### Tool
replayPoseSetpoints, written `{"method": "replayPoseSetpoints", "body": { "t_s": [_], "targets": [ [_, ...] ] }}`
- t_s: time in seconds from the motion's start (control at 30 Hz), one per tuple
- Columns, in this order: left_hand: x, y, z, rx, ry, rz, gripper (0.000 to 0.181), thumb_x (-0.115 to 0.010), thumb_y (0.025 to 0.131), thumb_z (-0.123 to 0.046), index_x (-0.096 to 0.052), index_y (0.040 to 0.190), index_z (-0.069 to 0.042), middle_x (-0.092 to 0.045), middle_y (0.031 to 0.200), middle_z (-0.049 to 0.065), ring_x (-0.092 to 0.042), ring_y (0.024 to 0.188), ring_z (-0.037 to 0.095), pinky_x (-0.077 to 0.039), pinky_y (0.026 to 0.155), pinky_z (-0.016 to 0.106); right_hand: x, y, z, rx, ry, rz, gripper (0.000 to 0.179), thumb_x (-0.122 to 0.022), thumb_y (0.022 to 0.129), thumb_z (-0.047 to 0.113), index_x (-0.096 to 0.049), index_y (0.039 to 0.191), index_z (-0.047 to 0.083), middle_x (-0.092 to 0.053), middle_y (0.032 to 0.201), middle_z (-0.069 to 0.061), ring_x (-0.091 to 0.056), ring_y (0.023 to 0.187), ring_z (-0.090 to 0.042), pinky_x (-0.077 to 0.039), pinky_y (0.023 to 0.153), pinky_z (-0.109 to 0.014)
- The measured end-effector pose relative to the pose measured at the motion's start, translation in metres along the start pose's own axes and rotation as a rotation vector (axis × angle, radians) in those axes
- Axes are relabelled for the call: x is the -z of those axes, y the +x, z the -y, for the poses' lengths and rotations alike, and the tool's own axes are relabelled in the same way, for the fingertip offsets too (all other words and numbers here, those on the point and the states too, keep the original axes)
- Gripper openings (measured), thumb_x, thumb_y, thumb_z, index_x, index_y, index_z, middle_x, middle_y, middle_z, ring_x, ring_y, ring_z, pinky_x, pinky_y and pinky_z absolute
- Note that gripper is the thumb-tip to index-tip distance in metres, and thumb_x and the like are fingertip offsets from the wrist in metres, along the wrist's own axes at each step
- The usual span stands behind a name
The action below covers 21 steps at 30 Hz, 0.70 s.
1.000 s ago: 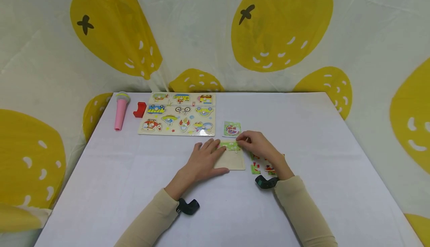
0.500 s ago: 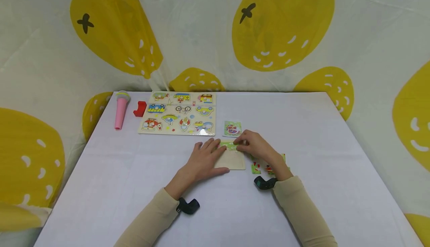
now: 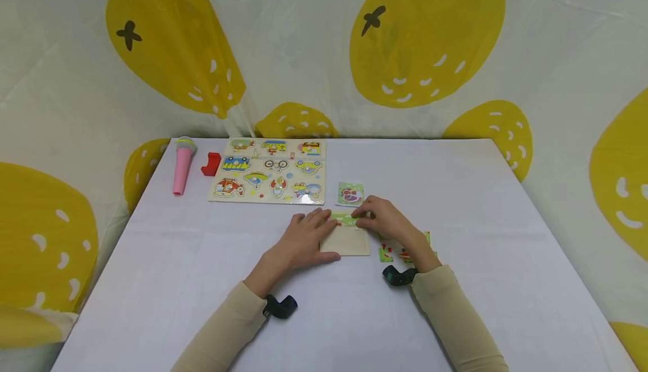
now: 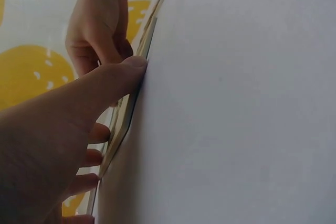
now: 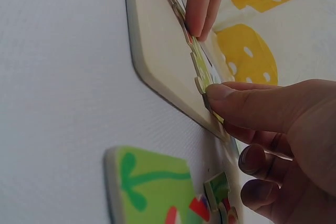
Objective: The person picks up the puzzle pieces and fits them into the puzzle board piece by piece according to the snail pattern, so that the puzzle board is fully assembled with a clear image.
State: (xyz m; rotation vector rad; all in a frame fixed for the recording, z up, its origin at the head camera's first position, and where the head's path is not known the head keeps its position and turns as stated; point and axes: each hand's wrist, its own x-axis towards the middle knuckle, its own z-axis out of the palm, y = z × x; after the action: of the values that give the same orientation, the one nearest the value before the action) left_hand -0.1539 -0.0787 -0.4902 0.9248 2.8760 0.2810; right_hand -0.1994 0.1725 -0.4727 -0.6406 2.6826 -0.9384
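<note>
A small wooden puzzle board lies in front of me, with a row of green jigsaw pieces along its far edge. My left hand rests over the board's left side, fingers stretched out. In the left wrist view its thumb lies along the board's near edge. With thumb and forefinger, my right hand pinches a jigsaw piece at the right end of that row, mostly covered by the fingertips. Loose jigsaw pieces lie right of the board, partly under my right wrist.
Beyond the board lies a small square picture puzzle. A larger vehicle peg puzzle sits at the back left, beside a red block and a pink toy microphone. A patterned cloth hangs behind the table.
My right hand has moved left from the board's far right corner onto the green row. My left hand has slid slightly left, uncovering more of the board.
</note>
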Motion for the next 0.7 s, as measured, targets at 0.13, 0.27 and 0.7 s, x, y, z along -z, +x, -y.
{"method": "replayPoseSetpoints", "body": {
  "t_s": [0.13,0.27,0.7],
  "targets": [
    [0.003,-0.002,0.004,-0.009,-0.01,-0.015,0.084,-0.06,0.085,-0.071,-0.048,0.149,-0.019,-0.04,0.159,0.003,-0.033,0.149,0.019,-0.034,0.116,0.049,0.001,-0.001,0.001,0.003,0.009,-0.002,0.019,-0.074,0.09,0.016,-0.077,0.109,0.011,-0.065,0.104,-0.004,-0.055,0.088,-0.016,-0.046,0.079,-0.03],
    [0.007,-0.004,0.009,-0.001,-0.058,0.0,0.084,-0.066,0.083,-0.068,-0.05,0.148,-0.017,-0.042,0.158,0.003,-0.036,0.148,0.018,-0.034,0.116,0.046,0.0,-0.002,0.001,0.004,0.019,-0.004,0.019,-0.073,0.091,0.015,-0.077,0.109,0.011,-0.065,0.103,-0.005,-0.055,0.088,-0.016,-0.045,0.078,-0.03],
    [0.012,-0.008,0.018,0.004,-0.223,0.015,0.086,-0.076,0.079,-0.061,-0.051,0.148,-0.017,-0.036,0.162,0.008,-0.038,0.147,0.03,-0.033,0.121,0.046,0.0,-0.002,0.002,0.015,0.016,-0.004,0.02,-0.073,0.091,0.016,-0.077,0.11,0.011,-0.065,0.103,-0.005,-0.055,0.087,-0.017,-0.045,0.077,-0.029]
  ]
}}
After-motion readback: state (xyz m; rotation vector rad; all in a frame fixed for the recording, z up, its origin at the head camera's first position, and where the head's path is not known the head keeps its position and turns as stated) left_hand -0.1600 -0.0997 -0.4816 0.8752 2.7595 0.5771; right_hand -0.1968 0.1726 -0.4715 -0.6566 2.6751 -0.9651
